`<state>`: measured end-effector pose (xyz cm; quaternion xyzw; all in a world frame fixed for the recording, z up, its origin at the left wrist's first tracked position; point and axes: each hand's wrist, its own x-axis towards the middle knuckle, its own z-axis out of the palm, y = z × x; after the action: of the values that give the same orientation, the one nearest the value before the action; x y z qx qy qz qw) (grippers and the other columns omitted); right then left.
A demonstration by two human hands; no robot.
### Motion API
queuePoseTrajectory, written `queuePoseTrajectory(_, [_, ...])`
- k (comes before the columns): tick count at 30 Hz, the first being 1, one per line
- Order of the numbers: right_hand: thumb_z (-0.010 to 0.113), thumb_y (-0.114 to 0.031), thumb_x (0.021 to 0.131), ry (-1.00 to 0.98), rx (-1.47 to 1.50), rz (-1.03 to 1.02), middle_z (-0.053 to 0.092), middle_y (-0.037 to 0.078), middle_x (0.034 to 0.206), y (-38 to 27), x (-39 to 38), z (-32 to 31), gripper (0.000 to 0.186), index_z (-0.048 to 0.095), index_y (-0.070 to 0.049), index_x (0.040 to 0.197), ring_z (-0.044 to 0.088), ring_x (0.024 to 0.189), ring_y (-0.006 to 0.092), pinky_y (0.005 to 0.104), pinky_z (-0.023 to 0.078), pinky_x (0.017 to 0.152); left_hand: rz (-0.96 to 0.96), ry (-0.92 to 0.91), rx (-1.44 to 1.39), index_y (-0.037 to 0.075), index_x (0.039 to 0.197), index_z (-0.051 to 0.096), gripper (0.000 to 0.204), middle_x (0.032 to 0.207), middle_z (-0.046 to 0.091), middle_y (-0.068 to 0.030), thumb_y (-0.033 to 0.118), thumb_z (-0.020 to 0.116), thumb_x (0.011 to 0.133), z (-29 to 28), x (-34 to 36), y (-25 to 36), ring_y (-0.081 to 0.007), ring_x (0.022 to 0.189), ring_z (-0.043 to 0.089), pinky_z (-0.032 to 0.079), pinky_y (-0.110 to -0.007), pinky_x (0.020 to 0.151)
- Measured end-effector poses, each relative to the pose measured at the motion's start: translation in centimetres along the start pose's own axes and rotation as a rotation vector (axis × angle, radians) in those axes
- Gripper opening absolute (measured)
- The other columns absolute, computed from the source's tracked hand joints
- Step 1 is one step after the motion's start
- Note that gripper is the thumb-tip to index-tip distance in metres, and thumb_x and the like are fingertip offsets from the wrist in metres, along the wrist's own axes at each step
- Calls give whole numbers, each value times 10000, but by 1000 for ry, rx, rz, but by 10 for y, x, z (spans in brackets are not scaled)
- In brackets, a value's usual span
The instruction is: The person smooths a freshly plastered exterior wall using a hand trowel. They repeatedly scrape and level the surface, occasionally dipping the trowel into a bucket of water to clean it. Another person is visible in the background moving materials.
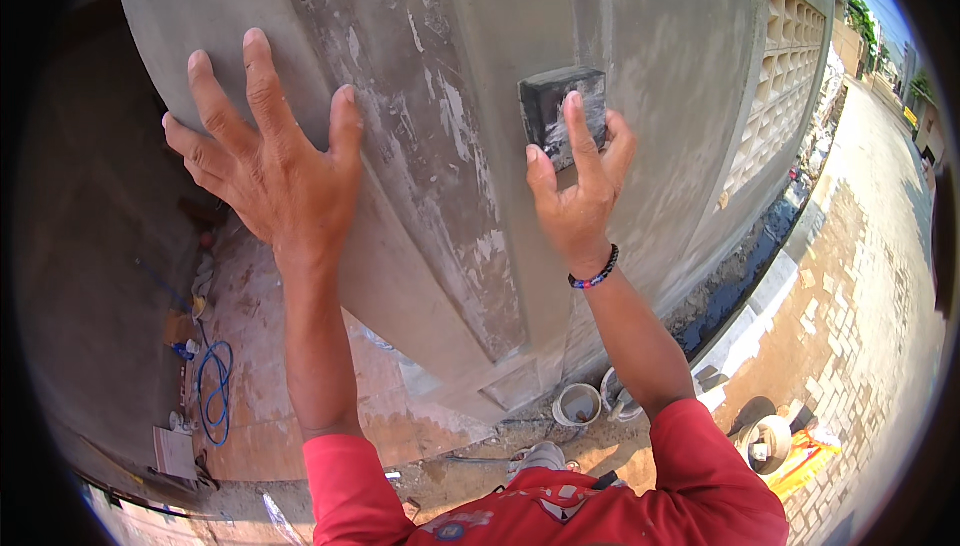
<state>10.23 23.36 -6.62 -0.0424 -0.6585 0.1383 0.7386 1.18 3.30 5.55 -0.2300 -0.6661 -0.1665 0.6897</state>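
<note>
My left hand (270, 161) is open, fingers spread on the smooth grey plastered wall edge (195, 1), left of a recessed vertical band (410, 136) with pale, flaky patches. My right hand (582, 191), with a dark beaded bracelet at the wrist, grips a square dark block (545, 111) against the plaster to the right of that band. The block's face is streaked with grey-white; some fingers lie over it.
A lattice vent (775, 56) is in the wall at right, above a dark drain channel (730, 291) beside a paved lane (890, 246). Buckets (577, 405) stand at the wall's foot. Through the doorway at left, a blue hose (215, 396) lies on the floor.
</note>
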Motion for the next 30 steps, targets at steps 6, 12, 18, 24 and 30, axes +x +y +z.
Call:
queuePoseTrajectory(6, [759,-105,788,-34,47,95,460,236,1265,7,-26,-12,653,566,-83,1411,429,1159,376,459,401,977,-5,-8,2,276,1506,408,760,1585,256,-104,481,709,840,1,-2,-1,-548,1398,203,280,-651,1093])
queuePoseTrajectory(12, [771,-111,761,-152,42,-16,456,252,1307,19,-76,-24,690,560,-116,1419,431,1168,363,454,397,982,12,15,-8,260,1486,435,791,1571,259,-127,452,738,781,4,2,-3,-589,1357,218,319,-667,1037])
queuePoseTrajectory(18, [776,-135,752,43,-41,-246,604,157,1143,-6,80,12,630,619,-132,1363,460,1109,364,458,407,962,8,-8,-8,254,1479,444,784,1577,253,-132,448,738,778,4,-1,-4,-589,1372,195,317,-663,1040])
queuePoseTrajectory(24, [771,-129,759,-16,-7,-214,519,219,1255,-23,44,12,602,636,-120,1345,466,1122,351,444,415,971,3,-16,-19,234,1480,443,799,1575,257,-151,423,753,768,-2,0,-7,-592,1364,204,303,-661,1049])
queuePoseTrajectory(30, [796,-128,710,-155,43,-117,460,265,1305,4,-35,-17,652,641,-149,1342,459,1153,385,473,407,965,12,-3,-43,219,1464,468,788,1575,259,-154,408,761,757,3,0,-3,-591,1364,211,307,-646,1048])
